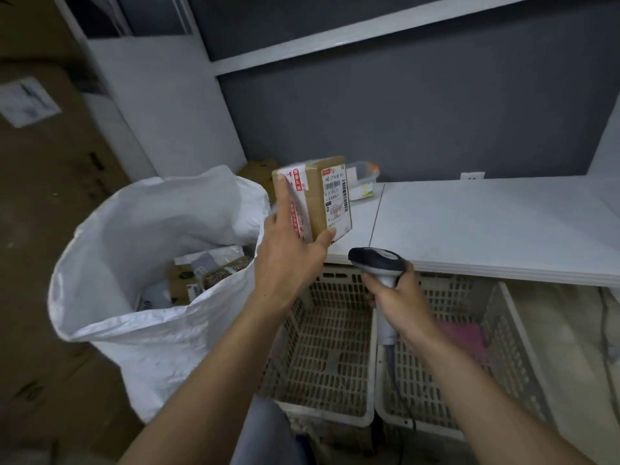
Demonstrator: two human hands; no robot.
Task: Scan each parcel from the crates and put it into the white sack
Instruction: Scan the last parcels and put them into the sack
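Small brown cardboard parcel (315, 196), stiff and probably light, pinched by its flat faces between thumb and fingers of left hand (288, 253), 2 o'clock of white woven sack (147, 330); right hand (401, 305) clamped round grey handheld scanner (377, 263).

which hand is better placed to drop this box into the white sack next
Left, most likely: the left hand holds the cardboard parcel right beside the white sack, while the right hand grips the scanner.
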